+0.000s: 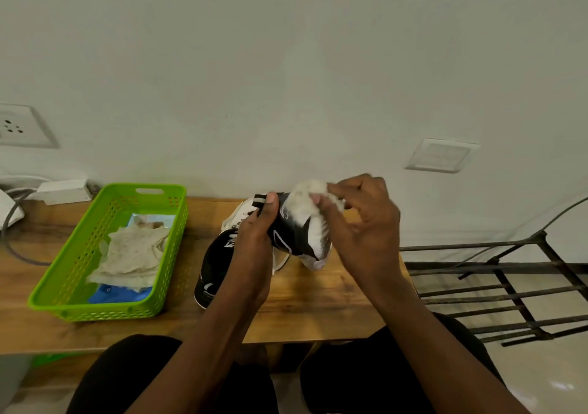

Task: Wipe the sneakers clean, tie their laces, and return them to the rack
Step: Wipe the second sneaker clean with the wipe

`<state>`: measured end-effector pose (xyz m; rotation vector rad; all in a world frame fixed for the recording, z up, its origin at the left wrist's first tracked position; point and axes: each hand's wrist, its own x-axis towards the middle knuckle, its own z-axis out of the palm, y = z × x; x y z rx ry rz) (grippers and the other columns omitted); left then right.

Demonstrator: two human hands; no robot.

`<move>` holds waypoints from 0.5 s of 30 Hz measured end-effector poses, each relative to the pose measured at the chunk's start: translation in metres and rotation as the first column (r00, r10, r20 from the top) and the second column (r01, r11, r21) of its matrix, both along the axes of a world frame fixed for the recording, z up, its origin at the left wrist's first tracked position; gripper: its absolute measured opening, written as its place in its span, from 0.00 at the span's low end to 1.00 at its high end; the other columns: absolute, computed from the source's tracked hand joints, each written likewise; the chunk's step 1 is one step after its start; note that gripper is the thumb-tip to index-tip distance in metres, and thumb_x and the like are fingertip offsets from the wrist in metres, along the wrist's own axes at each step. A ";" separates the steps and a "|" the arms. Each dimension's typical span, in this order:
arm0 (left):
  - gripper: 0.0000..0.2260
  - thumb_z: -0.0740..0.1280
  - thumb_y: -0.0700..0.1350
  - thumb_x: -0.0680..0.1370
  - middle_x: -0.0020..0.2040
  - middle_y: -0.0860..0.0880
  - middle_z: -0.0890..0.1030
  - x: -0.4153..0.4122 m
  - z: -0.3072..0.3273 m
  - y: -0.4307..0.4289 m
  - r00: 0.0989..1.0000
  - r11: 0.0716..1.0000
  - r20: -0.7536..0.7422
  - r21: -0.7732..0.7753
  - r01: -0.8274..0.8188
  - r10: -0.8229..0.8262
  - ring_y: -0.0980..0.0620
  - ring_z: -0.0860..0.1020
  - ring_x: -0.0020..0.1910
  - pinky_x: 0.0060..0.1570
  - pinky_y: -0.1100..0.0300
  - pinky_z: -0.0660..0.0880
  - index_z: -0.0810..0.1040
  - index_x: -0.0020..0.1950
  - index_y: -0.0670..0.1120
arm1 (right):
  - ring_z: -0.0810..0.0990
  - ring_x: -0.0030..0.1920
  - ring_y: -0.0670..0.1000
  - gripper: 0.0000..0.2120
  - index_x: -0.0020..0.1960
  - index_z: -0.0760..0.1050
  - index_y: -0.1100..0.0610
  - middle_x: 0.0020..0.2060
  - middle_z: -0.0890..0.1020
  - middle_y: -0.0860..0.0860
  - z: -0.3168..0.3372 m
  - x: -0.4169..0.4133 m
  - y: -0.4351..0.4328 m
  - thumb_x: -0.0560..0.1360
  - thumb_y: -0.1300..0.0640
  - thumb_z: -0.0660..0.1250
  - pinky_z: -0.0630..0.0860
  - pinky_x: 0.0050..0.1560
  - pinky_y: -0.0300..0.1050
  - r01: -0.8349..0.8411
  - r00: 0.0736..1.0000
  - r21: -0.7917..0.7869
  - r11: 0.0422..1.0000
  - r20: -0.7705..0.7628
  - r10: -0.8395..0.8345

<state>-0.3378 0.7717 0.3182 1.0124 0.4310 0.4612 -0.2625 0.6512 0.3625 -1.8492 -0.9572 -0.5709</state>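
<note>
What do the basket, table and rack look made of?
Basket: moulded plastic, glossy bright green, with perforated walls. Table: wood or wood-look laminate, going by the brown grain; I cannot tell which. Rack: dark metal, thin bars joined at crossings, matte, possibly painted.

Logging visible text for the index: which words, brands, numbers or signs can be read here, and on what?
No text reads in full.
White lettering on the table sneaker: partly hidden by the left hand, unreadable.
Small mark on the held sneaker: blurred.
Print on the blue packet in the green basket: too small.
</note>
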 end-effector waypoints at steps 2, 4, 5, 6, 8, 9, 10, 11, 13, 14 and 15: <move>0.25 0.65 0.59 0.76 0.57 0.42 0.85 -0.003 -0.001 -0.001 1.000 1.000 -0.008 -0.016 -0.017 0.017 0.43 0.82 0.59 0.64 0.43 0.75 0.80 0.62 0.41 | 0.76 0.45 0.47 0.09 0.49 0.84 0.54 0.40 0.80 0.46 0.002 0.016 0.000 0.74 0.50 0.71 0.71 0.43 0.35 0.006 0.982 0.027 1.000 -0.191 -0.001; 0.26 0.66 0.60 0.77 0.59 0.41 0.84 -0.004 0.000 0.000 0.999 1.000 -0.021 -0.010 -0.029 0.029 0.42 0.81 0.61 0.65 0.42 0.74 0.79 0.64 0.41 | 0.79 0.44 0.48 0.08 0.48 0.85 0.53 0.40 0.82 0.46 0.000 0.033 -0.001 0.74 0.49 0.72 0.76 0.43 0.46 0.040 0.957 -0.012 0.999 -0.286 -0.041; 0.27 0.65 0.61 0.77 0.59 0.41 0.83 -0.004 0.000 -0.001 0.999 0.999 -0.022 -0.007 -0.032 0.032 0.42 0.81 0.62 0.65 0.43 0.74 0.79 0.64 0.40 | 0.80 0.44 0.49 0.08 0.48 0.85 0.53 0.40 0.83 0.47 -0.001 0.037 -0.003 0.74 0.50 0.72 0.77 0.44 0.52 0.047 0.944 -0.016 0.999 -0.326 -0.049; 0.27 0.66 0.61 0.77 0.59 0.41 0.84 -0.004 0.000 -0.002 0.999 0.999 -0.022 -0.003 -0.035 0.035 0.42 0.81 0.62 0.64 0.44 0.75 0.79 0.65 0.41 | 0.81 0.44 0.50 0.07 0.48 0.85 0.53 0.41 0.84 0.48 -0.001 0.036 -0.005 0.74 0.51 0.72 0.78 0.45 0.55 0.040 0.923 0.015 0.999 -0.383 -0.031; 0.26 0.65 0.60 0.76 0.58 0.43 0.84 -0.001 0.001 -0.005 0.999 1.000 -0.030 0.013 -0.028 0.029 0.44 0.81 0.61 0.61 0.48 0.77 0.79 0.64 0.42 | 0.82 0.46 0.51 0.06 0.50 0.84 0.54 0.43 0.85 0.49 0.005 0.028 -0.011 0.76 0.53 0.71 0.79 0.46 0.53 -0.047 0.896 0.104 0.993 -0.435 0.088; 0.25 0.64 0.60 0.77 0.57 0.44 0.85 0.001 0.001 -0.006 0.999 0.999 -0.035 0.033 -0.013 0.014 0.46 0.82 0.60 0.59 0.49 0.77 0.80 0.63 0.43 | 0.81 0.47 0.50 0.06 0.51 0.84 0.54 0.43 0.84 0.49 0.008 0.022 -0.013 0.76 0.54 0.70 0.78 0.45 0.49 -0.091 0.909 0.102 0.991 -0.398 0.124; 0.22 0.62 0.58 0.79 0.56 0.45 0.85 0.002 0.002 -0.008 0.999 0.998 -0.033 0.057 0.012 -0.010 0.47 0.83 0.59 0.59 0.50 0.77 0.81 0.62 0.44 | 0.79 0.48 0.49 0.07 0.52 0.84 0.54 0.43 0.82 0.48 0.009 0.016 -0.014 0.76 0.55 0.70 0.76 0.44 0.43 -0.105 0.947 0.042 0.994 -0.302 0.113; 0.19 0.60 0.57 0.81 0.55 0.45 0.86 0.004 0.005 -0.009 0.999 0.998 -0.026 0.063 0.031 -0.029 0.48 0.83 0.57 0.58 0.51 0.78 0.82 0.60 0.45 | 0.75 0.49 0.49 0.07 0.52 0.83 0.54 0.43 0.80 0.47 0.010 0.010 -0.014 0.76 0.56 0.70 0.73 0.45 0.38 -0.088 0.986 -0.040 0.995 -0.149 0.081; 0.19 0.56 0.55 0.84 0.53 0.46 0.86 0.006 0.009 -0.011 0.999 0.998 -0.008 0.020 0.052 -0.052 0.50 0.85 0.53 0.51 0.56 0.80 0.83 0.56 0.46 | 0.70 0.49 0.50 0.08 0.52 0.83 0.57 0.43 0.77 0.50 0.006 0.002 -0.013 0.74 0.59 0.71 0.68 0.45 0.37 -0.047 0.991 -0.146 0.988 0.119 0.065; 0.20 0.55 0.55 0.85 0.52 0.46 0.87 0.006 0.009 -0.010 0.998 0.998 0.008 -0.012 0.061 -0.061 0.51 0.85 0.52 0.48 0.59 0.80 0.82 0.57 0.45 | 0.69 0.50 0.50 0.08 0.52 0.83 0.57 0.43 0.77 0.52 0.002 -0.001 -0.011 0.73 0.60 0.71 0.68 0.45 0.40 -0.043 0.975 -0.192 0.980 0.204 0.083; 0.22 0.54 0.56 0.85 0.51 0.46 0.87 0.007 0.008 -0.008 0.997 0.996 0.023 -0.041 0.078 -0.078 0.51 0.85 0.50 0.46 0.60 0.79 0.82 0.57 0.43 | 0.68 0.51 0.51 0.08 0.51 0.83 0.56 0.45 0.77 0.53 -0.003 -0.004 -0.009 0.72 0.58 0.71 0.68 0.46 0.44 -0.039 0.955 -0.250 0.967 0.275 0.110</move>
